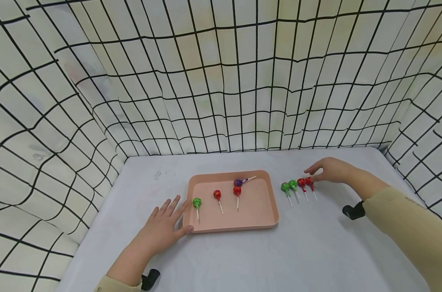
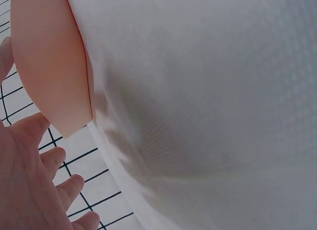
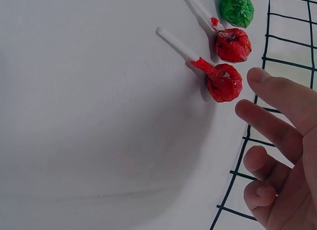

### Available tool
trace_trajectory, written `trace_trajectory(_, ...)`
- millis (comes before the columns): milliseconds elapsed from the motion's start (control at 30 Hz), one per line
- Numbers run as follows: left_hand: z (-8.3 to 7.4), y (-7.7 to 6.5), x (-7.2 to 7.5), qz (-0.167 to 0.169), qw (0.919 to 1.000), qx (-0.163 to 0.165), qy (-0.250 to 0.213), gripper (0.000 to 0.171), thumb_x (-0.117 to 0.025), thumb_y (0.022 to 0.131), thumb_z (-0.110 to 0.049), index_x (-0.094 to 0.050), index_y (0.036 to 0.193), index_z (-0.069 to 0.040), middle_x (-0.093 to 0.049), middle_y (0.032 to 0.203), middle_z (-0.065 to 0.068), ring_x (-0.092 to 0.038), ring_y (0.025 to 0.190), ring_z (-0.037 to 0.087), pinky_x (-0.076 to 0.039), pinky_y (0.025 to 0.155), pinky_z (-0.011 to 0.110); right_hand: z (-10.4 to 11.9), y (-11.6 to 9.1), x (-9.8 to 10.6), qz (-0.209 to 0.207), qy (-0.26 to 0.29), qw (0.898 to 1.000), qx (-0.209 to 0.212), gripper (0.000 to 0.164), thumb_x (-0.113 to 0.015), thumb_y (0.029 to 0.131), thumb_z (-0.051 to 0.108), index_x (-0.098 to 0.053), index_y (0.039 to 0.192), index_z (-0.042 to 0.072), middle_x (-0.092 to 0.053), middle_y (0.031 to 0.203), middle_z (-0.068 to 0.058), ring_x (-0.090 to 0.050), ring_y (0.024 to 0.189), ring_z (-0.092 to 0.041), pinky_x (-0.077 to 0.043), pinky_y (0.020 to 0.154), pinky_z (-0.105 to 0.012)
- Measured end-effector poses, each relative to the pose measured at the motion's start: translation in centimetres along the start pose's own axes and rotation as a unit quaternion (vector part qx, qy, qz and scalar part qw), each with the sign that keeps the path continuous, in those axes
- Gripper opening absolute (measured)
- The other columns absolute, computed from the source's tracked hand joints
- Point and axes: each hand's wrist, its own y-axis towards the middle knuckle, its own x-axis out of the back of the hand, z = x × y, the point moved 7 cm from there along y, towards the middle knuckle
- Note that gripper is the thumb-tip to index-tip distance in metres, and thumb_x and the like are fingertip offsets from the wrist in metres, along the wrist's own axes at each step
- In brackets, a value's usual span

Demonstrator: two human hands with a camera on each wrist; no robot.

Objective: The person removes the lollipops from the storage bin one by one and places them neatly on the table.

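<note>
lollipops (image 1: 217,195), eight. left hand (image 1: 162,229): grip spread wide, touching left end of tray (image 1: 250,219). in tray, four: one green, two red, one purple. on worktop (image 1: 242,259), right of tray, row of four: two green, two red. right hand (image 1: 332,170): grip narrow, empty, just beside end red. transfer between tray and row: judged half done, half left.

Bright, diffuse light fills the head view; the wrist views look dimmer and greyer, with soft-edged shadows across the pale worktop (image 1: 242,259).
</note>
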Motion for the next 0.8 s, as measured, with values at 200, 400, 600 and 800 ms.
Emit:
trace_trajectory(200, 0.0, 0.0, -0.1, 0.001, 1.0000, 0.001, 0.001, 0.083, -0.059, 0.091, -0.062, -0.032, 0.157, -0.019, -0.019, 0.164, 0.014, -0.018, 0.148, 0.042, -0.015, 0.116, 0.065, 0.7, 0.1, 0.1, -0.002, 0.001, 1.000, 0.006, 0.037, -0.073, 0.091, 0.027, -0.071, 0.126, 0.016, -0.068, 0.120, -0.011, -0.053, 0.121, -0.040, -0.050, 0.095, -0.056)
trace_trajectory(400, 0.0, 0.0, -0.1, 0.001, 1.0000, 0.005, -0.001, 0.083, -0.060, 0.090, -0.061, -0.032, 0.157, -0.020, -0.019, 0.164, 0.014, -0.018, 0.148, 0.042, -0.015, 0.116, 0.064, 1.8, 0.2, 0.5, -0.003, 0.004, 1.000, 0.011, 0.037, -0.071, 0.092, 0.026, -0.070, 0.128, 0.016, -0.068, 0.122, -0.009, -0.053, 0.122, -0.039, -0.050, 0.094, -0.054)
trace_trajectory(600, 0.0, 0.0, 0.0, 0.003, 1.0000, 0.006, -0.004, 0.083, -0.060, 0.091, -0.060, -0.032, 0.157, -0.020, -0.019, 0.164, 0.014, -0.018, 0.148, 0.042, -0.015, 0.116, 0.064, 3.2, 0.7, 0.9, -0.005, -0.003, 1.000, 0.025, 0.038, -0.072, 0.092, 0.030, -0.070, 0.128, 0.018, -0.067, 0.124, -0.009, -0.053, 0.123, -0.037, -0.051, 0.094, -0.052)
trace_trajectory(800, 0.0, 0.0, -0.1, 0.002, 1.0000, 0.006, -0.001, 0.083, -0.059, 0.091, -0.061, -0.032, 0.157, -0.020, -0.019, 0.164, 0.014, -0.017, 0.148, 0.042, -0.014, 0.116, 0.064, 5.1, 1.3, 1.0, -0.009, 0.000, 0.999, 0.039, 0.037, -0.073, 0.092, 0.029, -0.070, 0.127, 0.020, -0.067, 0.125, -0.007, -0.053, 0.124, -0.036, -0.049, 0.097, -0.052)
